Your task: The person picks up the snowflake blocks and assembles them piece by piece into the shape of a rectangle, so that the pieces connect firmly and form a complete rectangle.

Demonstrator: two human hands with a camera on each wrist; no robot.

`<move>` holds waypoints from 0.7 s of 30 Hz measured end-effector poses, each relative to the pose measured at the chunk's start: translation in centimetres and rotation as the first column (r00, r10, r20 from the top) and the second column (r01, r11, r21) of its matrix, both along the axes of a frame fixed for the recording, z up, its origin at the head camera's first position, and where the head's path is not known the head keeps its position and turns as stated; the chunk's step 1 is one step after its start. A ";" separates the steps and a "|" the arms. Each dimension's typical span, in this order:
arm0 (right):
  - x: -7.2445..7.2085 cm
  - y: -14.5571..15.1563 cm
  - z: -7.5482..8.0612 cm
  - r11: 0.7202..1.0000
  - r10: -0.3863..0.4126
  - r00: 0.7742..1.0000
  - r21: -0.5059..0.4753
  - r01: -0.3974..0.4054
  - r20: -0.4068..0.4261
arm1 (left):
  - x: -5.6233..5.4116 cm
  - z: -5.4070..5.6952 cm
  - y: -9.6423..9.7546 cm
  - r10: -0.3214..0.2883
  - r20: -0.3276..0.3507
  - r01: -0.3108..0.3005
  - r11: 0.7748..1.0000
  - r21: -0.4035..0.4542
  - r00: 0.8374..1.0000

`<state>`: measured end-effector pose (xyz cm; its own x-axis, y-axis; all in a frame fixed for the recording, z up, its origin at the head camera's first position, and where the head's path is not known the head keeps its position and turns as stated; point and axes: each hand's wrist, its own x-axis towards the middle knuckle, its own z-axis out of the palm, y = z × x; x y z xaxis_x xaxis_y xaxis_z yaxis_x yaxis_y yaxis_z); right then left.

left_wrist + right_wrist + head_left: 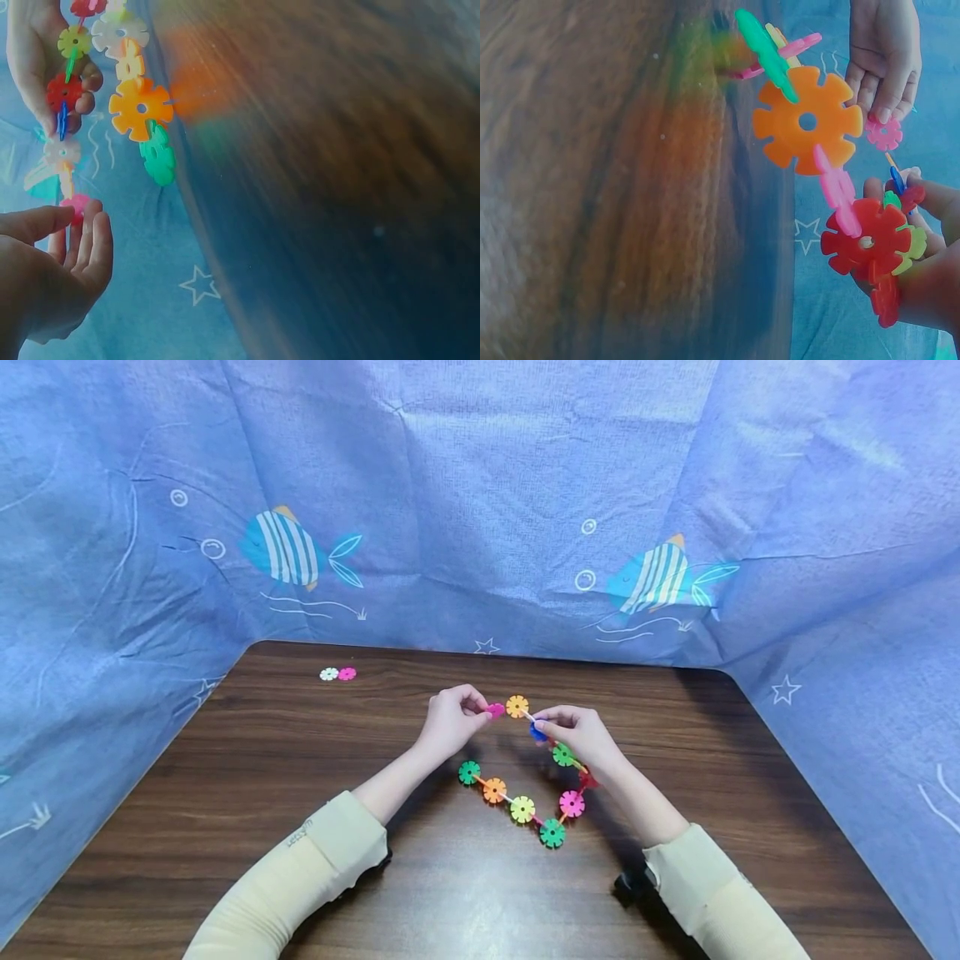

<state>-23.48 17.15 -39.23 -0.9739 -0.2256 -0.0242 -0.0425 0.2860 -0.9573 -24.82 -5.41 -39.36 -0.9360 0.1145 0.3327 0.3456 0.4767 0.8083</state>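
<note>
My left hand (453, 720) pinches a pink slotted flower disc (495, 710) between thumb and fingers. Close beside it is an orange disc (517, 707), the upper end of a chain of interlocked flower discs; whether the two are joined I cannot tell. My right hand (576, 732) pinches the chain at a blue disc (539, 730). From there the chain runs through a light green disc (564, 754), curves past a pink disc (572, 803) and a green disc (552, 833), and ends at another green disc (469, 772). The right hand partly covers a red disc (588, 779).
A white disc (328, 674) and a pink disc (347, 674) lie together at the back left of the brown wooden table (247, 760). A blue fish-print curtain (480, 510) hangs behind and around the table. Something black (633, 887) shows by the right sleeve.
</note>
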 end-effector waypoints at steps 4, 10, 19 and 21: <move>0.0 0.0 0.0 1.000 0.010 1.000 0.015 -0.010 -0.008 | 0.1 0.1 0.1 0.004 -0.007 -0.004 1.000 -0.006 1.000; -0.2 0.3 -0.1 0.998 0.004 1.000 0.067 -0.003 -0.015 | 0.1 0.0 0.2 -0.003 -0.031 0.002 1.000 -0.031 1.000; -0.2 0.3 -0.2 0.998 0.028 0.999 0.053 -0.027 -0.020 | 0.2 0.0 0.4 -0.010 -0.041 0.009 0.999 -0.035 0.999; -0.2 0.2 -0.1 0.998 0.048 0.999 0.033 -0.048 -0.008 | 0.3 0.1 0.4 -0.016 -0.037 0.014 0.999 -0.036 0.999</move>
